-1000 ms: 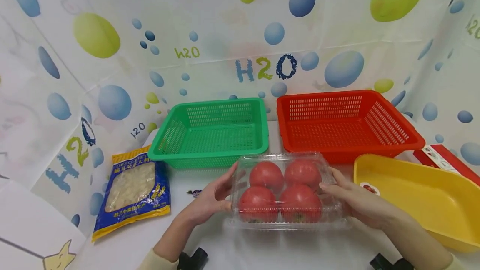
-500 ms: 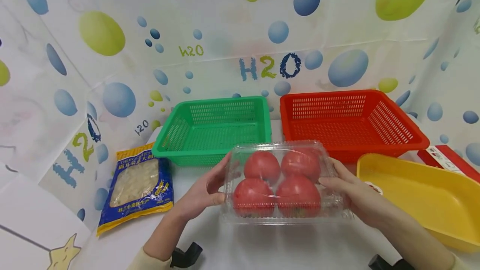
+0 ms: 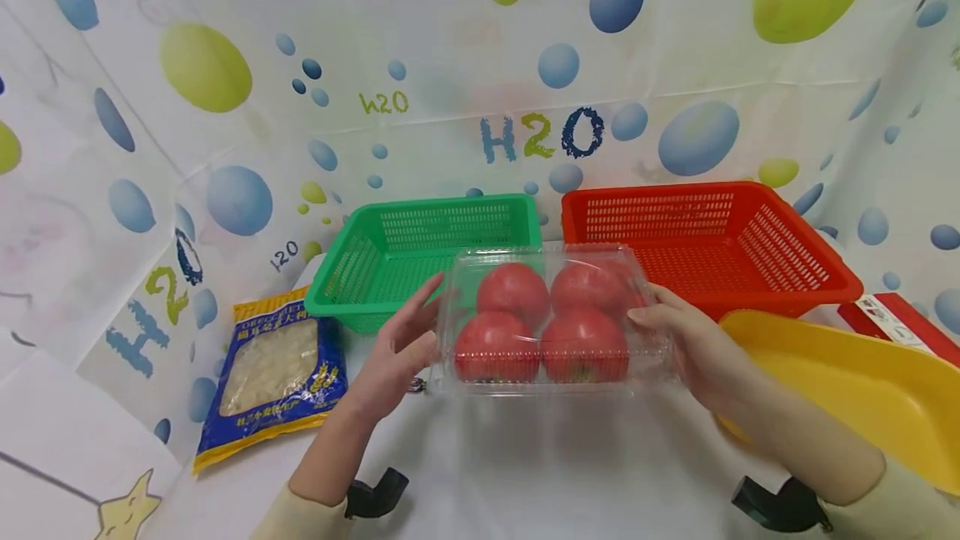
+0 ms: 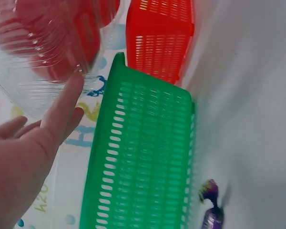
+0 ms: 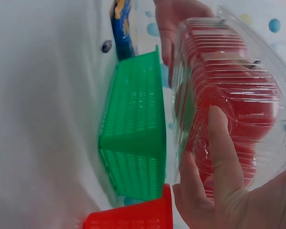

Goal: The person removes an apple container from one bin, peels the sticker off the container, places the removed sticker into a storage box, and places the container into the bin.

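A clear plastic clamshell box [image 3: 543, 325] with several red tomatoes [image 3: 497, 348] inside is held up above the white table, in front of the two baskets in the head view. My right hand [image 3: 697, 348] grips its right end, thumb on the upper side and fingers along the underside, as the right wrist view shows. At the left end, my left hand [image 3: 393, 361] has its fingers mostly straight; in the left wrist view a fingertip [image 4: 76, 81] touches the ribbed plastic. The lid looks closed.
Behind the box stand a green basket [image 3: 352, 273] and a red basket [image 3: 750, 305]. A yellow tub [image 3: 847, 365] is at right, near a red box [image 3: 911, 327]. At left lies a blue and yellow pasta bag [image 3: 273, 365]. A wrapped candy [image 4: 212, 214] lies before the green basket.
The clamshell box has risen and moved away from me and slightly left, now overlapping the green basket's front in view. Both hands moved with it. The baskets stay in place.
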`<state>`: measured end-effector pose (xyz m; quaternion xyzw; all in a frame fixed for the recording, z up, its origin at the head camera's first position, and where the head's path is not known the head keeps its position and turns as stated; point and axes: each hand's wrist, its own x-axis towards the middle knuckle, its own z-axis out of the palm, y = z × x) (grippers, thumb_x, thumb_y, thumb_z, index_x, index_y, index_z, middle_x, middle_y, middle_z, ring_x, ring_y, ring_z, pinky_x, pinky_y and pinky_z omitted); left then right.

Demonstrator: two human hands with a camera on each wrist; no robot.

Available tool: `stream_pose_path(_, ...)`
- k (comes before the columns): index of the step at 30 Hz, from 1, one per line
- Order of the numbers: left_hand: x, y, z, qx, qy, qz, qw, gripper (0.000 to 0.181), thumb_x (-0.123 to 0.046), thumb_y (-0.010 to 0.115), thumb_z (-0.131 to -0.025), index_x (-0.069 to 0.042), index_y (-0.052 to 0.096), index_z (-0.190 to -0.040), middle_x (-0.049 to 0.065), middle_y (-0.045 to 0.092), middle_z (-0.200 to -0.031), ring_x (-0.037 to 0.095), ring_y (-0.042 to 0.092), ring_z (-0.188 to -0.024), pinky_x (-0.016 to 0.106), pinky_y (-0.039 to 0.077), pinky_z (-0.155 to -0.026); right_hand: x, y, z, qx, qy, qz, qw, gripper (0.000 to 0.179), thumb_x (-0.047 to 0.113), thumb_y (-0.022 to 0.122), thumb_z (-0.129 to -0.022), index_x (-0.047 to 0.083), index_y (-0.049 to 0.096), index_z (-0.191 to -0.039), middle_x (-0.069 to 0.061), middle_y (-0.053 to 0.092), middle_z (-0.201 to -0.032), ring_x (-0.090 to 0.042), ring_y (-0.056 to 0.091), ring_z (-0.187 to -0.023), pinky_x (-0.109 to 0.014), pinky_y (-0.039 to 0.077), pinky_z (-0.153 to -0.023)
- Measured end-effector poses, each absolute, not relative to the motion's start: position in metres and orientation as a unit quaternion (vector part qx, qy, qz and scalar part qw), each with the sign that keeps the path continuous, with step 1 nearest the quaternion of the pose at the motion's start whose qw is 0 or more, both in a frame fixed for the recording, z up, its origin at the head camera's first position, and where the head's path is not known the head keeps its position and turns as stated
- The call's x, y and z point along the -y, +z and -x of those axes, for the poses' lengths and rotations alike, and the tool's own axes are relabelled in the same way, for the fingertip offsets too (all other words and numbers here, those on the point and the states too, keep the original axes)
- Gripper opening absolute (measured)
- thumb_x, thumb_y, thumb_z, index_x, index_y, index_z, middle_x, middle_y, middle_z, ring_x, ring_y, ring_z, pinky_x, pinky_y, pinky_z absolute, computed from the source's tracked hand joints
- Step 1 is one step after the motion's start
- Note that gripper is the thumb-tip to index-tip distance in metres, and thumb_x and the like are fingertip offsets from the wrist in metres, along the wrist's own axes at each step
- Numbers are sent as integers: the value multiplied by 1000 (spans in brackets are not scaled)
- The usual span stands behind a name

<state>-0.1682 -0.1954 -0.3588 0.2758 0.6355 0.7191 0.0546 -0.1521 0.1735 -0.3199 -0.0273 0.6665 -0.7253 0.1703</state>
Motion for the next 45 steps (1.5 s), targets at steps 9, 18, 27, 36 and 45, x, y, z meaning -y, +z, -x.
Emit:
stream_pose_path(9,206,-374,164,-641,760,-113,2,49,-17,43,-108,1,35,-153,17,46,-149,22,58,-123,39,56,-92,-165,-308,179,-663,-731,51,154,58,34,61,-99,22,32,-148,-3,37,-146,-25,36,-130,-42,48,-98)
stream_pose_path(18,226,-392,165,-627,779,19,-1,50,-26,48,-109,5,40,-146,9,61,-134,24,67,-114,40,56,-93,-148,-296,209,-624,-758,14,187,59,32,67,-95,26,34,-144,-2,38,-146,-27,39,-131,-41,52,-97)
stream_pose_path(27,239,-388,174,-551,828,101,-14,41,-19,48,-109,-6,38,-147,9,63,-131,23,70,-107,41,54,-93,-126,-288,248,-608,-767,27,204,59,29,64,-97,22,32,-147,-6,41,-145,-31,41,-131,-46,54,-94)
stream_pose_path(36,249,-386,183,-479,867,135,-38,25,-20,50,-108,-9,45,-130,5,66,-116,22,71,-105,36,54,-94,-98,-280,288,-598,-771,18,220,45,32,63,-97,20,42,-135,-7,49,-137,-30,48,-124,-43,60,-81)
stream_pose_path(45,250,-389,195,-460,865,169,-109,21,-24,57,-104,-6,51,-114,5,72,-95,20,75,-86,33,58,-83,-73,-284,323,-606,-759,22,237,66,32,63,-95,21,28,-150,-14,41,-145,-41,46,-125,-45,62,-72)
